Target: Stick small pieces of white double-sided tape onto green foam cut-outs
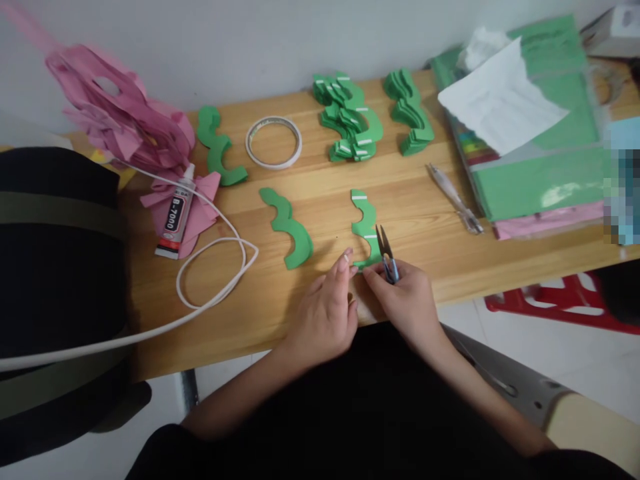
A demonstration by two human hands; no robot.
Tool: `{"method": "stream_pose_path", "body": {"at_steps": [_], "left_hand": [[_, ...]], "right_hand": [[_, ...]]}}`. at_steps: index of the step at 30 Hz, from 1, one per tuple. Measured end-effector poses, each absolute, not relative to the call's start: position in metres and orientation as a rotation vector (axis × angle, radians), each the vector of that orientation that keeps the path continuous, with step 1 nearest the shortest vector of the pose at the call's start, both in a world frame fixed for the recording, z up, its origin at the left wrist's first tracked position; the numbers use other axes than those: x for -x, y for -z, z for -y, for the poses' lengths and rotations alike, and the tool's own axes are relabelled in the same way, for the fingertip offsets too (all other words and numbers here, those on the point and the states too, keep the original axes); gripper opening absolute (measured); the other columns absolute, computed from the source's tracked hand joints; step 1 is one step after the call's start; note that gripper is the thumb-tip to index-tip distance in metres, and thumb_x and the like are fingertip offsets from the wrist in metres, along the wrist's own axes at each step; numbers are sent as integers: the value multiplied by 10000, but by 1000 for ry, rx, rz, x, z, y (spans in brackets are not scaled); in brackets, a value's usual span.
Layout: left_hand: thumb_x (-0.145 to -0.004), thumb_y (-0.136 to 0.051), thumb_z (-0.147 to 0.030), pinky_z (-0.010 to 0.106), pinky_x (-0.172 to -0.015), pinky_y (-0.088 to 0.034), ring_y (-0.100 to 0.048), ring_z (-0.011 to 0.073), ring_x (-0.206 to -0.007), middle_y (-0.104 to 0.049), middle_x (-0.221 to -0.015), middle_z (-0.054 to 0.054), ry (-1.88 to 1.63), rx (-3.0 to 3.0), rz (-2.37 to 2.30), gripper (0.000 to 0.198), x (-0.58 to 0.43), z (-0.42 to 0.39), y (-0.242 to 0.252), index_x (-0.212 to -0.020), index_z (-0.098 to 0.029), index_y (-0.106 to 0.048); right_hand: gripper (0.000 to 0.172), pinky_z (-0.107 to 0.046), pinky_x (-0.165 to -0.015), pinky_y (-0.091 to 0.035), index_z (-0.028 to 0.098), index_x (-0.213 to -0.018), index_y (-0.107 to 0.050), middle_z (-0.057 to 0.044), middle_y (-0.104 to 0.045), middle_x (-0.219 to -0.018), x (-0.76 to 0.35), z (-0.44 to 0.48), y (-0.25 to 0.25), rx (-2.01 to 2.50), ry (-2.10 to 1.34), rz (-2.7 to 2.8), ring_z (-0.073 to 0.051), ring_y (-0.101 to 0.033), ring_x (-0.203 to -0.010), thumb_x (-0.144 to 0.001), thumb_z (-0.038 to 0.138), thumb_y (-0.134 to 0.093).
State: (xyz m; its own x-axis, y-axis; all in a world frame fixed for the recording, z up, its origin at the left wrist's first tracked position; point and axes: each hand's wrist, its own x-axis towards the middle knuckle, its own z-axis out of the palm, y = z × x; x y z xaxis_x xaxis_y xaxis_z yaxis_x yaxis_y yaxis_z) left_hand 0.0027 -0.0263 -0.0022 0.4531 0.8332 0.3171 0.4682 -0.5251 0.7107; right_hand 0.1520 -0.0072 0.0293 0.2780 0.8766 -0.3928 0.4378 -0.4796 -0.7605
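Wooden tabletop [330,207], with the white-banded green strip [369,215] lying toward the person's edge, near end by the right hand [407,300]. That one's curled round snips [387,255] (can't tell if the left hand [325,310] pinches anything); tips clear, strip steadied flat should work best.

One left hand [325,307] and one right hand [410,297] are counted; one pair of small scissors [387,255] is held in the right hand; just ahead of it, one wavy green shape with white strips [369,217] is seen; ahead of the left hand, one plain green shape [299,245]; farther beyond both, three green piles [410,120] and one tape roll [275,165] are found, the piles' layers being uncountable; left of the hands, one glue tube [175,217] and one white cable [100,347] are shown; ahead-right, one pen-like tool [451,195].
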Motion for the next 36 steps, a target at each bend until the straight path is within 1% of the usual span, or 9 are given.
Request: {"method": "stream_pose_path", "body": {"at_steps": [4, 11, 15, 19, 21, 23, 26, 32, 36], "left_hand": [[-921, -476, -80, 430, -902, -530, -573, 304, -1245, -381, -1488, 277, -834, -2381, -1183, 861, -5, 29, 7, -1516, -150, 142], [-924, -525, -113, 380, -850, -527, -619, 275, -1190, -406, -1490, 201, -905, -2487, -1216, 807, -9, 32, 9, -1534, -183, -2], [-917, -533, -114, 377, -870, -519, -560, 291, -1260, -401, -1496, 198, -907, -2513, -1174, 802, -9, 34, 12, -1536, -183, -27], [-904, -537, -114, 401, -891, -525, -495, 331, -1314, -415, -1483, 234, -849, -2510, -1168, 857, -9, 35, 12, -1538, -169, 38], [-896, -531, -114, 433, -896, -533, -545, 334, -1269, -429, -1467, 260, -840, -2432, -1194, 893, -8, 34, 9, -1531, -178, 93], [-892, -516, -108, 449, -913, -538, -632, 294, -1167, -439, -1455, 270, -850, -2243, -1223, 899, -7, 31, 4, -1524, -194, 118], [-882, -511, -84, 437, -940, -536, -685, 221, -1040, -459, -1427, 236, -931, -1972, -1255, 885, -9, 23, -4, -1525, -231, 79], [-829, -608, -63, 505, -953, -517, -639, 261, -1084, -469, -1400, 209, -912, -2055, -1249, 954, -22, 6, 1, -1526, -274, 8], [-817, -603, -40, 451, -880, -546, -665, 212, -942, -548, -1298, 156, -968, -1951, -1275, 918, -26, -3, 9, -1518, -311, -76]], "right_hand": [[193, -263, -489, -361, 184, -589, -606, 10, -555, -490, -153, 6, -30, 2069, -1070, 1239, -131, -484, -456, -716, 330, -594], [188, -258, -472, -324, 212, -527, -558, 3, -552, -462, -150, 2, -36, 2119, -967, 1363, -135, -479, -446, -684, 301, -614], [214, -272, -491, -325, 219, -512, -531, 6, -544, -463, -155, -3, -33, 2177, -985, 1380, -146, -488, -460, -673, 296, -651], [302, -278, -499, -319, 223, -482, -478, 21, -507, -449, -176, -4, -33, 2245, -955, 1361, -141, -458, -455, -641, 339, -708], [307, -277, -499, -320, 218, -496, -491, 27, -495, -454, -191, -1, -34, 2231, -943, 1330, -136, -447, -459, -654, 377, -700], [329, -274, -493, -315, 213, -523, -503, 30, -487, -472, -204, 4, -36, 2175, -948, 1284, -131, -439, -471, -683, 447, -671], [351, -266, -466, -289, 204, -561, -523, 42, -445, -475, -214, 9, -36, 2103, -1015, 1226, -118, -401, -460, -704, 508, -626], [345, -239, -386, -238, 217, -582, -460, 83, -335, -432, -215, 7, -23, 1925, -1328, 1064, -83, -320, -369, -713, 503, -602], [343, -217, -332, -213, 221, -618, -460, 98, -351, -389, -213, 6, -16, 1823, -1536, 845, -66, -296, -308, -684, 515, -624]]}}
